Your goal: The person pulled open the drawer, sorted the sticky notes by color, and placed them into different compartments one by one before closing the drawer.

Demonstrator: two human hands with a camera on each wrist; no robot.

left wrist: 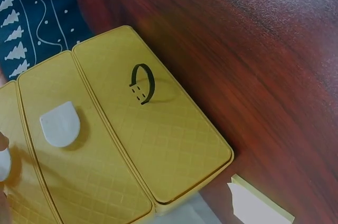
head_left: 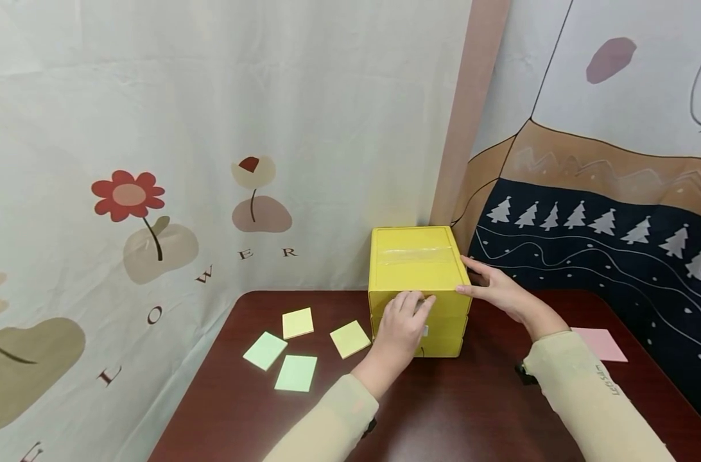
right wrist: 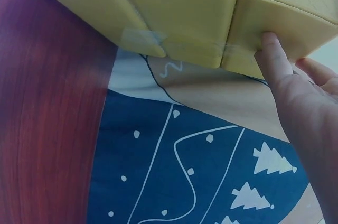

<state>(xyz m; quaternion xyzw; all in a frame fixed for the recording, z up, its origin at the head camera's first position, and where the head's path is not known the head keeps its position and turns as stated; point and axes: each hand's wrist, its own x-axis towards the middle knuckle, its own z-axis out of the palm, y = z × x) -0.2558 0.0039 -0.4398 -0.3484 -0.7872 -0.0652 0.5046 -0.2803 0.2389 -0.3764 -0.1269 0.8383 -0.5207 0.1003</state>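
A yellow three-drawer box (head_left: 416, 273) stands at the back of the table, clear tape across its top. My left hand (head_left: 401, 327) is at the top drawer's front, fingers curled. In the left wrist view, its fingertips pinch that drawer's white pull tab (left wrist: 4, 165) from both sides. Below it, the middle drawer has another white tab (left wrist: 60, 124), and the bottom drawer carries a black strap loop (left wrist: 152, 82). With fingers extended, my right hand (head_left: 495, 289) rests on the box's right side near the top; its thumb (right wrist: 273, 52) presses the side wall.
Left of the box lie two yellow sticky-note pads (head_left: 298, 323) and two pale green pads (head_left: 295, 373). A pink pad (head_left: 600, 344) sits at the right, partly behind the right sleeve (head_left: 581, 385). Printed curtains (head_left: 339, 128) hang behind the dark red table (head_left: 443, 410).
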